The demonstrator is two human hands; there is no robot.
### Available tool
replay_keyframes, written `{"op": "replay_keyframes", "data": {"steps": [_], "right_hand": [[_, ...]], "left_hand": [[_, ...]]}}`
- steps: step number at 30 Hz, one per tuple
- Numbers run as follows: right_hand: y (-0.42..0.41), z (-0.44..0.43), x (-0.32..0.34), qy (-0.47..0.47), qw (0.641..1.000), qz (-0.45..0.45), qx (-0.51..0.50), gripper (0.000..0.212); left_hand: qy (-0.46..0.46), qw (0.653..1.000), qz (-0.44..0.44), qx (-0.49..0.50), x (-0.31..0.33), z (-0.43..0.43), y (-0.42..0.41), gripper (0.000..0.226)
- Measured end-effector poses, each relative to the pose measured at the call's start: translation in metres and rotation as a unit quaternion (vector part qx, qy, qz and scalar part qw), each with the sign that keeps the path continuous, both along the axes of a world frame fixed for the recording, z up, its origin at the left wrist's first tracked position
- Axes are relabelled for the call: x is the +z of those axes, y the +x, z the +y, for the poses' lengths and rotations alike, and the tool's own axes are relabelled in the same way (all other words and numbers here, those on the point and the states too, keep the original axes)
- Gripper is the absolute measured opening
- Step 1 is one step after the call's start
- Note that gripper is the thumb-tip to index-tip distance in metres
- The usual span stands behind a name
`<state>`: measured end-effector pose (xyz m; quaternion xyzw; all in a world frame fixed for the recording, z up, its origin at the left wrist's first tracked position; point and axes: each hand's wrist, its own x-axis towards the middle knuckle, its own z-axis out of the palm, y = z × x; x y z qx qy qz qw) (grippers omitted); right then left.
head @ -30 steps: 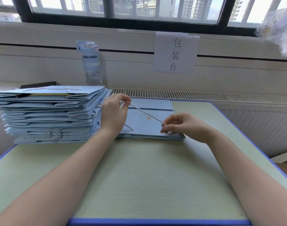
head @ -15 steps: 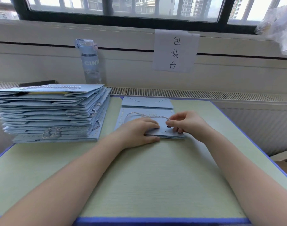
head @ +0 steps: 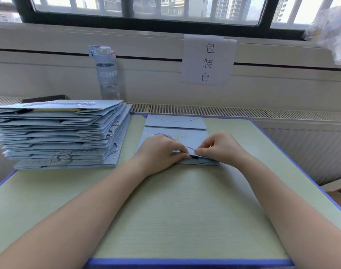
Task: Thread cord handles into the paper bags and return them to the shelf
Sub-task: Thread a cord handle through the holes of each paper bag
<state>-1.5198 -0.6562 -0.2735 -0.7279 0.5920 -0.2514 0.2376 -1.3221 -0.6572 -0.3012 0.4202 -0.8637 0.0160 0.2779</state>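
At the centre of the frame, a flat pale-blue paper bag lies on the green table, its open edge toward the bottom of the picture. A second ago the twisted cord was stretched taut in the air, with the left hand raised by the stack of bags at the left. Since then that hand has dropped onto the bag, and the cord now lies slack as a loop on the bag's printed face.

Both hands have closed in on the bag's near edge and are almost touching. The left hand pinches the lip of the upper panel, thumb beneath and fingers on top, lifting it slightly off the layer below. The right hand holds the free end of the cord between thumb and forefinger, right at that lip. The hole itself is hidden behind the fingertips, so I cannot tell whether the end has gone through.

This looks like the second end of one handle being fed in, which suggests that handle is nearly threaded. The stack at the left already shows cords sticking out from between its bags. No shelf is in view, so the return step is still to come.
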Motion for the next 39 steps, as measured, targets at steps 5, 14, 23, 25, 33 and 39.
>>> {"op": "replay_keyframes", "data": {"steps": [5, 14, 23, 25, 33, 39], "right_hand": [[-0.008, 0.005, 0.009, -0.038, 0.998, -0.038, 0.03, 0.023], [-0.007, 0.001, 0.002, -0.116, 0.986, -0.048, 0.11, 0.018], [0.003, 0.0, -0.007, -0.26, 0.965, -0.017, 0.039, 0.01], [0.003, -0.001, -0.008, -0.289, 0.957, -0.021, 0.01, 0.01], [0.01, 0.002, -0.008, -0.34, 0.94, 0.006, 0.001, 0.021], [0.013, 0.006, -0.007, -0.371, 0.929, 0.011, 0.019, 0.015]], "left_hand": [[-0.138, 0.986, 0.072, 0.058, 0.004, 0.002, -0.003, 0.037], [-0.19, 0.974, 0.096, 0.081, 0.011, 0.004, 0.0, 0.03], [-0.18, 0.972, 0.128, -0.079, 0.008, 0.005, -0.011, 0.009], [-0.131, 0.98, 0.14, -0.054, 0.005, 0.004, -0.01, 0.01], [0.164, 0.938, 0.3, 0.056, 0.008, 0.015, -0.023, 0.015], [0.253, 0.905, 0.337, 0.055, 0.01, 0.011, -0.017, 0.017]]}}
